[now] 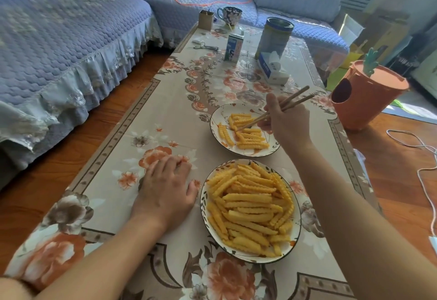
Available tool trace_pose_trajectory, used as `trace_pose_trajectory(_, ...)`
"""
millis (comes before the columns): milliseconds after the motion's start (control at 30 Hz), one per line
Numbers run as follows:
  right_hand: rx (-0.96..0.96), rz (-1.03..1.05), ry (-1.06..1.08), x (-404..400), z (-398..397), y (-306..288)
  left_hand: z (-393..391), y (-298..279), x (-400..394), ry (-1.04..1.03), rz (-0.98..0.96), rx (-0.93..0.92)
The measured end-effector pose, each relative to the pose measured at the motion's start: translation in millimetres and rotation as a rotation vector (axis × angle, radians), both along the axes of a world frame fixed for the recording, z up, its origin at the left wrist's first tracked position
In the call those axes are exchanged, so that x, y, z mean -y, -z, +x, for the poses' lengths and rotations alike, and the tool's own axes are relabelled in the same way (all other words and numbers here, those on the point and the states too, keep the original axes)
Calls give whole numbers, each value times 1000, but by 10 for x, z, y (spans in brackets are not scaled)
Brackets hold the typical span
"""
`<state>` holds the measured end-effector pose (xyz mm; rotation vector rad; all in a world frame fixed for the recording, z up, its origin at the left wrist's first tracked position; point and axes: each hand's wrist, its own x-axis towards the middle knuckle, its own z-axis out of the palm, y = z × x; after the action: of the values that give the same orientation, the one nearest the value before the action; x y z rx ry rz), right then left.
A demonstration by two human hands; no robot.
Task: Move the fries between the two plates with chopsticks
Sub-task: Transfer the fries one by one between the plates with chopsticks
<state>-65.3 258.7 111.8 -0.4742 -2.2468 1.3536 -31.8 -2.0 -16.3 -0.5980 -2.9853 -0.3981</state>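
Wooden chopsticks (pixel 275 110) pinched by right hand (pixel 289 122) hide their tips among far-plate fries (pixel 246 131); left hand (pixel 165 188) lies spread.

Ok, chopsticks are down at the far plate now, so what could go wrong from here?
1. The chopsticks tips sit among loosely piled fries on the far plate; a crinkled fry could slip from the pinch.
2. The near plate is heaped to its rim, so nudged fries may roll onto the tablecloth.
3. The left hand rests flat beside the near plate, steadying neither, so a push from the right hand may slide the far plate.
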Motion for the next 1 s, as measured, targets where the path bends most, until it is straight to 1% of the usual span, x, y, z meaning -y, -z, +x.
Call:
trace_pose_trajectory(133,-7,93,-10,75,-85,86,-2,-1,3,1,1,-1)
trace_pose_trajectory(233,-1,124,-7,92,-111,104,-8,-7,0,1,12,1)
trace_pose_trajectory(367,-54,4,49,26,-72,1,-5,-5,0,1,10,5)
trace_pose_trajectory(500,-123,-180,39,-63,151,-316,-6,-6,14,3,5,9)
trace_pose_trajectory(567,-83,-247,-13,-69,352,-488,-1,-19,2,4,18,5)
trace_pose_trajectory(667,47,-294,-105,47,699,-679,5,-26,-8,4,24,5)
trace_pose_trajectory(800,193,-299,-240,294,1060,-680,24,-41,-3,-5,21,10)
trace_pose_trajectory(900,223,-289,-277,442,1171,-576,48,-62,-11,-9,30,10)
trace_pose_trajectory(1000,233,-234,-283,522,1181,-514,57,-73,-14,-5,31,-1)
